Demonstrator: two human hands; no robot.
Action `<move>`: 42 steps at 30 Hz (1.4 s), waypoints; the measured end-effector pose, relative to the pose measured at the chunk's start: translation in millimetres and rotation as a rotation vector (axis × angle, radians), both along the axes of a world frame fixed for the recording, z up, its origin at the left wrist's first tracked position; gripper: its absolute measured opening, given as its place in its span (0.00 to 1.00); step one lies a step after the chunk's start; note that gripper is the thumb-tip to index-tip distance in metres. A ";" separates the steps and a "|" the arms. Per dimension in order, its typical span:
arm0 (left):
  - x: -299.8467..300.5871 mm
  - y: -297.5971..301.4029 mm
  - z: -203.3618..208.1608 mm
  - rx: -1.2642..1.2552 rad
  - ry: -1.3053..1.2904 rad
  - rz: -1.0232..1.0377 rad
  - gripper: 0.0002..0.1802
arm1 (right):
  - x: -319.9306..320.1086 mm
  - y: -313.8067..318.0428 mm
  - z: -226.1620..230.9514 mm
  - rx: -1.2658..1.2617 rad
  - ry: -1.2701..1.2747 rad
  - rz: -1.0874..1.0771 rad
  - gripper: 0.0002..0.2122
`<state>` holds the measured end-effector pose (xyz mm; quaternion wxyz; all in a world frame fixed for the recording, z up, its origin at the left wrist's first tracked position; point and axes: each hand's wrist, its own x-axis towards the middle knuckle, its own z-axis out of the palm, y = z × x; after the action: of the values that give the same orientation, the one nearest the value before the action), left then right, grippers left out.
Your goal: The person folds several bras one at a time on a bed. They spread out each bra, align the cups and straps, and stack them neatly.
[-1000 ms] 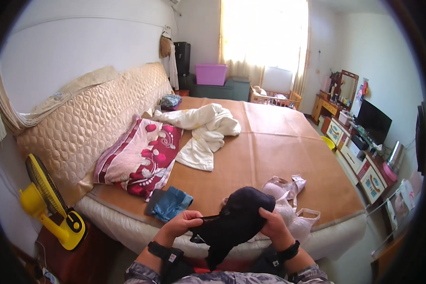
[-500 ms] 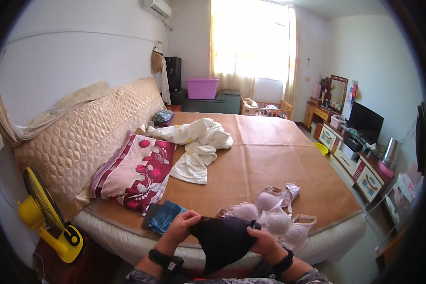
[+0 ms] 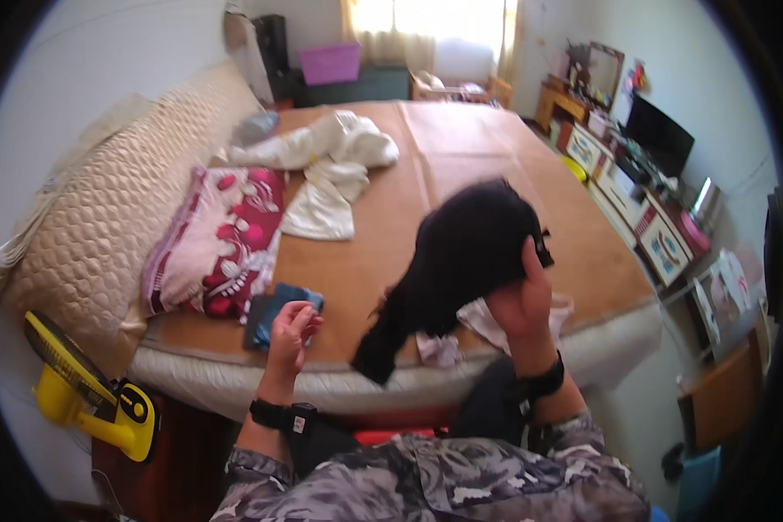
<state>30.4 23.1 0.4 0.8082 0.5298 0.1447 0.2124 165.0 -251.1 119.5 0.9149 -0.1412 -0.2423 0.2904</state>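
One black garment: grasping it in right hand above bed, holding left hand released near blue cloth.

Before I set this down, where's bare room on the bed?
Widest: the brown mat right of the white blanket, beyond the black garment in the right hand. Smaller: between the patterned pillow and that garment. Crowded: by the left hand, blue cloth; below the right, pale garments.

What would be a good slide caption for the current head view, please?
Right hand holds a black garment above the bed, left hand apart from it.
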 end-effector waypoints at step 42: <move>16.6 -91.0 18.0 -0.022 0.038 -0.484 0.31 | -39.0 9.1 -62.0 -1.177 -1.160 -0.455 0.07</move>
<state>47.0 -67.8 18.4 0.8384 0.5442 0.0311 0.0007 126.1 -242.0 57.5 0.4601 -0.7645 -0.4474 0.0603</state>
